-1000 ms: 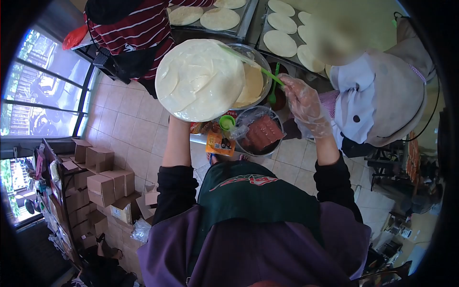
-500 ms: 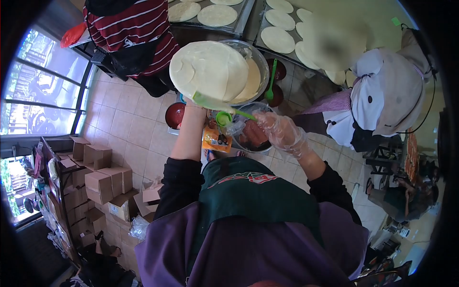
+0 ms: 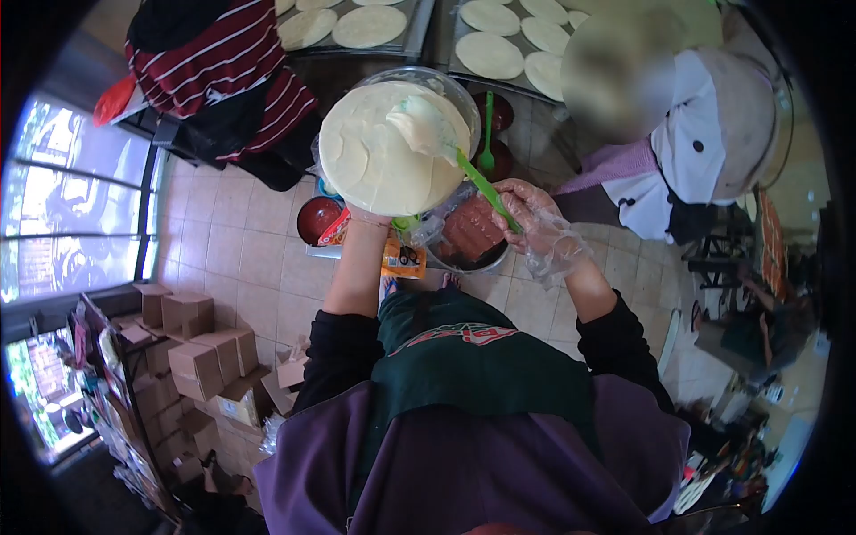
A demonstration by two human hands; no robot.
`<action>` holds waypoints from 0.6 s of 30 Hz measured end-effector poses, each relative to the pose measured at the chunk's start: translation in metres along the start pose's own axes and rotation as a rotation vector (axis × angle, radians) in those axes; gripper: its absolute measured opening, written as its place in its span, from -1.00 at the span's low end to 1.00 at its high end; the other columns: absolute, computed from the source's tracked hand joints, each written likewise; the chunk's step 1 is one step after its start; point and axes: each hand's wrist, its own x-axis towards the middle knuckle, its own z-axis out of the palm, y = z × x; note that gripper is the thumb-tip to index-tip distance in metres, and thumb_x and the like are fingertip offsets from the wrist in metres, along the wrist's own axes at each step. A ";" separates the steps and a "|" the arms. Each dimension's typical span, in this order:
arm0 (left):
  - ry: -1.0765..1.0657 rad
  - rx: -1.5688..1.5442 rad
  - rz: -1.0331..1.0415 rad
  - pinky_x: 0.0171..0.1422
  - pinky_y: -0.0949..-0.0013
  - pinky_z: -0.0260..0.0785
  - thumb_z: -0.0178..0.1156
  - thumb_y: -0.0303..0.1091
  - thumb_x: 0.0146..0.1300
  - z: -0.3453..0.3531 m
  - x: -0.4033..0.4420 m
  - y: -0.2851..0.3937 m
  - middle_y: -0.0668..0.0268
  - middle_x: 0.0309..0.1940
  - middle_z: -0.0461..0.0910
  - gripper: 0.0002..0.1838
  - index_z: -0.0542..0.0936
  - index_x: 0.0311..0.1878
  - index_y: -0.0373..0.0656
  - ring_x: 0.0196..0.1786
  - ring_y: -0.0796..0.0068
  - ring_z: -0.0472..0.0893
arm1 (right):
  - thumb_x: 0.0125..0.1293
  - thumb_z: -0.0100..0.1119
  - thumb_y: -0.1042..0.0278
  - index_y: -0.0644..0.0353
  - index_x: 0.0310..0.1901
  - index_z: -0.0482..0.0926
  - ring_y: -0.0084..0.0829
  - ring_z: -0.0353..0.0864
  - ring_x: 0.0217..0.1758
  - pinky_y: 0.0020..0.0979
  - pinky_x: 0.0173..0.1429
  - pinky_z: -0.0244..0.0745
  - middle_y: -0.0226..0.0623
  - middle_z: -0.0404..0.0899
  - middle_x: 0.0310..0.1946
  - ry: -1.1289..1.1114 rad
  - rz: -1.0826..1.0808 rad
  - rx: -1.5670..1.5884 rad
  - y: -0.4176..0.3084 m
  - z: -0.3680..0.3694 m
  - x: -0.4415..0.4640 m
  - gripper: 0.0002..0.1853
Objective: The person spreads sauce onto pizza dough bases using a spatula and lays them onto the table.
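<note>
My left hand [image 3: 367, 214] is under a round flatbread [image 3: 357, 160] coated with pale cream, supporting it from below. Most of that hand is hidden by the disc. In a clear plastic glove, my right hand [image 3: 526, 214] grips the green handle of a spatula [image 3: 481, 183]. The spatula's blade carries a thick lump of cream and lies over the flatbread's upper right part. Behind the flatbread is a large bowl [image 3: 470, 98], partly covered by it. Below my right hand sits a basin with a reddish-brown block [image 3: 471, 232] and plastic wrap.
Trays of pale round flatbreads [image 3: 489, 55] lie at the back. Another green spatula [image 3: 488, 134] rests by dark red bowls. A red bowl [image 3: 318, 217] and an orange packet [image 3: 404, 259] are near my left forearm. People stand on both sides; cardboard boxes [image 3: 196, 366] are stacked left.
The spatula's blade has moved from the flatbread's near edge up onto its right side, now with a lump of cream. My right hand has turned, tilting the handle steeper. The view has shifted slightly.
</note>
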 end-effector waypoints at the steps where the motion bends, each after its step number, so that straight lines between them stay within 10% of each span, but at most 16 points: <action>1: 0.011 0.003 -0.030 0.40 -0.04 0.16 -0.25 0.10 0.40 -0.002 0.004 -0.006 0.24 0.35 0.25 -0.40 0.20 0.39 0.01 0.35 0.13 0.29 | 0.46 -0.09 0.28 0.15 0.01 0.41 -0.69 0.33 -0.60 -0.63 -0.59 0.23 -0.45 0.41 -0.50 0.080 0.114 0.096 -0.002 0.006 -0.009 -0.79; 7: 0.001 0.017 -0.306 0.40 -0.04 0.16 -0.24 0.10 0.39 0.004 0.002 -0.042 0.24 0.35 0.25 -0.40 0.20 0.39 0.01 0.35 0.13 0.29 | 0.44 -0.06 0.17 0.12 0.04 0.39 -0.69 0.24 -0.72 -0.62 -0.74 0.11 -0.43 0.33 -0.53 0.143 0.295 0.421 0.023 0.033 -0.058 -0.73; 18: -0.188 -0.171 -1.092 0.40 -0.04 0.17 -0.23 0.11 0.39 -0.025 -0.058 -0.167 0.24 0.35 0.25 -0.39 0.19 0.40 0.02 0.35 0.14 0.29 | 0.38 0.07 0.11 0.23 0.07 0.39 -0.70 0.21 -0.77 -0.63 -0.77 0.10 -0.41 0.33 -0.54 0.315 -0.021 0.749 0.107 0.063 -0.196 -0.60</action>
